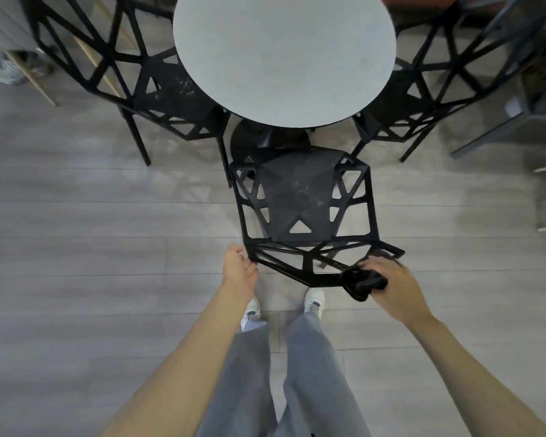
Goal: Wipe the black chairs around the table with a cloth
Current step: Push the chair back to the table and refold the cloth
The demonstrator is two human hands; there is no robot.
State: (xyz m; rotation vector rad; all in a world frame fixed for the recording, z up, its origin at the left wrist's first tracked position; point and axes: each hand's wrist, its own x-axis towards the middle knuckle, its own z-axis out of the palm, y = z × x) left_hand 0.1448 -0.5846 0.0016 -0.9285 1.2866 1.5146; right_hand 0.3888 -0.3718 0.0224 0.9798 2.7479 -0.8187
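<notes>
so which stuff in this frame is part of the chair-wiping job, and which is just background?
Job:
near chair
left chair
right chair
black cloth, gripped by right hand
left hand, holding near chair's backrest

Background:
round table
metal frame at right
wood floor

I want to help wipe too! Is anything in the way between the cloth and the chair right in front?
Nothing visible is. The right hand already holds the dark cloth against the backrest of the near chair, and the left hand grips the backrest's other corner.
</notes>
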